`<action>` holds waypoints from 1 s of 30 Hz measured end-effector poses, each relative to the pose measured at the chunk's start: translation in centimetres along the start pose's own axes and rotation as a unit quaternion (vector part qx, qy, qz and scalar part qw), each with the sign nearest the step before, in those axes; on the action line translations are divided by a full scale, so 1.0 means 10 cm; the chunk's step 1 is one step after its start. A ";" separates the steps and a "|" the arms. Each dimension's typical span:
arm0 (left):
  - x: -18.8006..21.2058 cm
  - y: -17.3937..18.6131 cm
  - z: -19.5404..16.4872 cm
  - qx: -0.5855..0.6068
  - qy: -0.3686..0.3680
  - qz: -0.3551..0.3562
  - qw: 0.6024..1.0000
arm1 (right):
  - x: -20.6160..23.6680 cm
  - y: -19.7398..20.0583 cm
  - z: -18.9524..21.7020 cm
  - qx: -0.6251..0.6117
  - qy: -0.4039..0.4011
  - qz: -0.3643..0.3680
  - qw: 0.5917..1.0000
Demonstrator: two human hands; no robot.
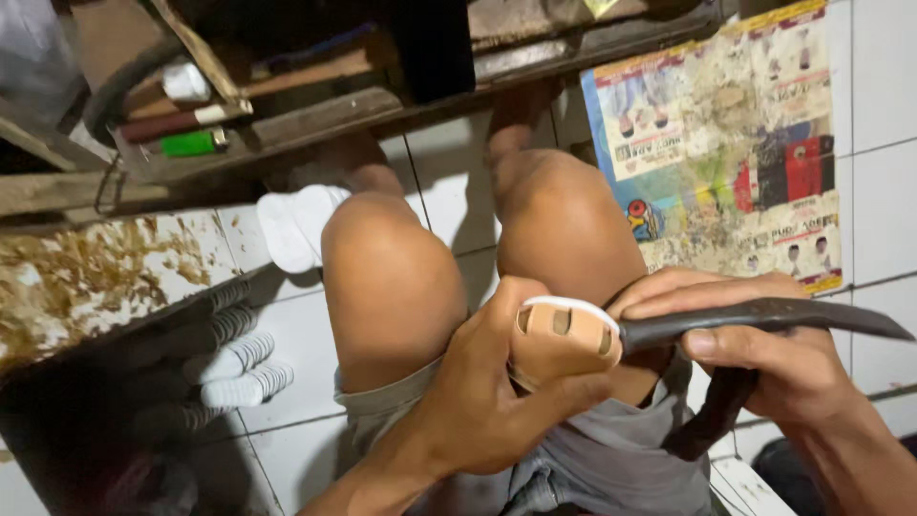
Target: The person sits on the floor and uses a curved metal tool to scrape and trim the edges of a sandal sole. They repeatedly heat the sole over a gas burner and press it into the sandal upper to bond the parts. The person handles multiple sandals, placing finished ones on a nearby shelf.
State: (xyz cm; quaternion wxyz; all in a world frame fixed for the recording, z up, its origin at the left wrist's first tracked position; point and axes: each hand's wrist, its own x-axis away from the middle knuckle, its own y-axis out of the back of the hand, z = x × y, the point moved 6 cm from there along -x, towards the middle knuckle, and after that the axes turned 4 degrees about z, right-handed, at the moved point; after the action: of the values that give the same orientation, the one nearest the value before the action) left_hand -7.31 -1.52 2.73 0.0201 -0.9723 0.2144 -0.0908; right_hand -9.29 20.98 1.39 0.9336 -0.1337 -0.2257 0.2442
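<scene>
My left hand (497,401) grips a small tan wooden piece (564,330) with slots cut in it and a white rim along its top edge. My right hand (764,358) holds a long dark curved blade (764,317), with the fingers pinching the blade itself and its point reaching toward the right edge. The blade's near end rests against the right side of the wooden piece. Both hands work over my bare knees (392,277), above grey shorts (611,459).
A soiled printed poster (726,143) lies on the white tiled floor (888,86) at right. A wooden rack (315,115) with a green lighter (188,144) and tools is at the top. Wood shavings (86,277), a striped glove (239,363) and a white cloth (296,225) lie at left.
</scene>
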 end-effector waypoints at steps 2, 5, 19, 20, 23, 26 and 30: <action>-0.02 0.00 -0.01 -0.034 -0.021 -0.005 0.999 | -0.14 0.06 0.07 0.037 0.003 0.049 0.998; -0.04 -0.04 0.05 -0.057 0.002 0.014 0.998 | -0.30 0.12 0.16 0.074 -0.041 0.098 0.992; -0.08 -0.15 0.08 -0.167 0.030 0.054 0.984 | -0.64 -0.17 0.49 0.202 -0.110 0.283 0.931; -0.09 -0.15 0.06 -0.184 0.025 0.055 0.981 | -0.65 -0.16 0.48 0.264 -0.118 0.307 0.907; -0.08 -0.12 0.05 -0.153 0.038 0.052 0.986 | -0.63 -0.13 0.47 0.356 -0.121 0.363 0.853; -0.07 -0.04 -0.01 -0.021 0.018 0.064 0.998 | -0.65 -0.05 0.49 0.285 -0.139 0.299 0.900; 0.04 -0.06 0.25 0.130 0.290 0.077 0.945 | -0.62 -0.14 0.55 0.185 -0.024 0.230 0.955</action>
State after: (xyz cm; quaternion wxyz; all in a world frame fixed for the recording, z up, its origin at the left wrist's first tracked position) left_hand -6.24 -1.10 0.42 0.0905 -0.8734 0.2711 -0.3944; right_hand -16.19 17.38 4.40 0.8547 -0.0013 -0.1623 0.4931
